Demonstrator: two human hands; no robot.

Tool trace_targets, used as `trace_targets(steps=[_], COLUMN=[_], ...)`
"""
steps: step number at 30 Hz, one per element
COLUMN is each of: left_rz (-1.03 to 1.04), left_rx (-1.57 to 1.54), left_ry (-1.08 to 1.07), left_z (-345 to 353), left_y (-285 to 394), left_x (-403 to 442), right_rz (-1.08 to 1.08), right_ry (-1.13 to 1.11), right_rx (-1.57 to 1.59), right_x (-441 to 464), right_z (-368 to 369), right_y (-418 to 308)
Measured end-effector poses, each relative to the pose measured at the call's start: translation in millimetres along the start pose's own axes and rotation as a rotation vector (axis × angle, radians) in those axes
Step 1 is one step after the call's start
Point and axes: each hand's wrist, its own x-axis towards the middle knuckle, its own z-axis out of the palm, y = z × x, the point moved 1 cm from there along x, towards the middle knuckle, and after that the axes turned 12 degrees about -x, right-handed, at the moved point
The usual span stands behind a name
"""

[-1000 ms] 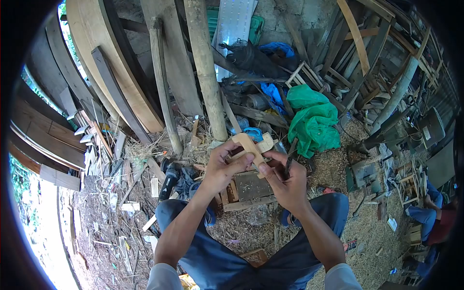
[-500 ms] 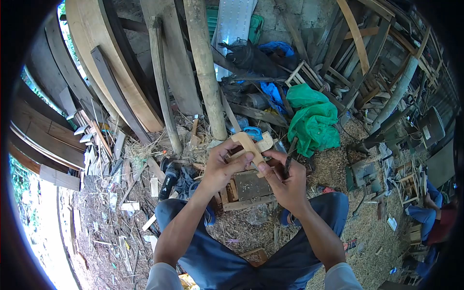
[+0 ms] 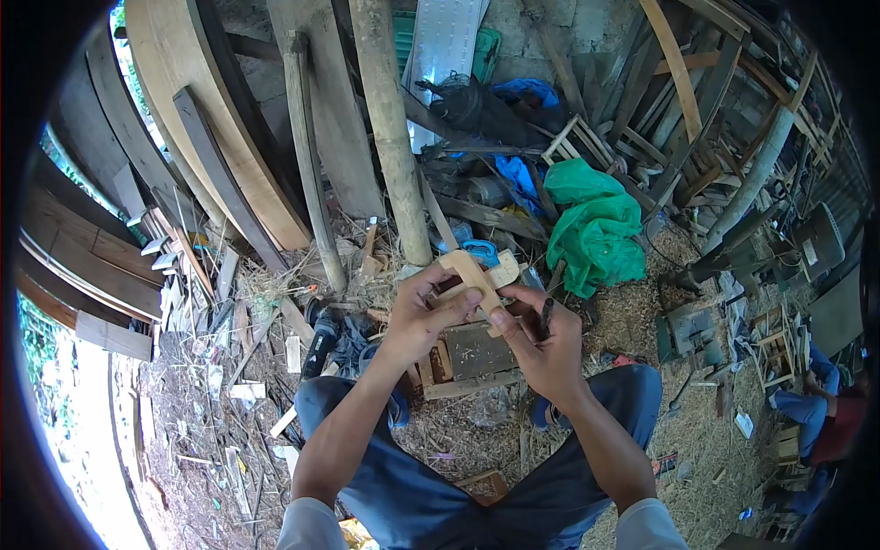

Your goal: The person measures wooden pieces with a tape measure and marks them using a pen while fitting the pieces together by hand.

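Two pale wooden pieces, crossing each other, are held up in front of my knees. My left hand (image 3: 422,316) grips the crossed wooden pieces (image 3: 469,273) from the left, its thumb pressed on the face. At their lower right, my right hand (image 3: 548,346) pinches the same wood between thumb and fingers. A thin dark stick-like tool (image 3: 547,313), perhaps a pencil, rises between the fingers of that hand; its kind is unclear. Below the hands is a low wooden block (image 3: 481,353) with a dark top. How the pieces join is partly hidden by my fingers.
A black power tool (image 3: 319,346) lies left of my knee. Planks (image 3: 215,119) and upright poles (image 3: 390,128) stand ahead. Green plastic (image 3: 596,225) lies to the right amid scrap wood. Shavings cover the floor. Another person (image 3: 830,412) sits at far right.
My hands and the wooden pieces stay almost still. At far right, the other person's arm has shifted slightly.
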Motion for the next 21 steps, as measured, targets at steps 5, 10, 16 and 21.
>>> trace_targets(steps=[5,10,16,21], left_rz=[-0.011,0.006,0.003,0.010], left_rx=[0.003,0.004,0.007,0.006], left_ry=[0.010,0.019,0.002,0.004], left_z=[1.9,8.8,2.2,0.8], left_y=[1.9,6.0,2.5,1.2], left_x=[-0.8,-0.2,0.1,0.4], right_rz=[-0.002,-0.011,0.000,-0.018], right_ry=[0.007,0.009,0.004,0.007], right_rx=[0.000,-0.022,0.000,-0.030], right_x=[-0.5,-0.2,-0.8,-0.7], right_z=[0.9,0.4,0.5,0.5], right_y=[3.0,2.4,0.6,1.5])
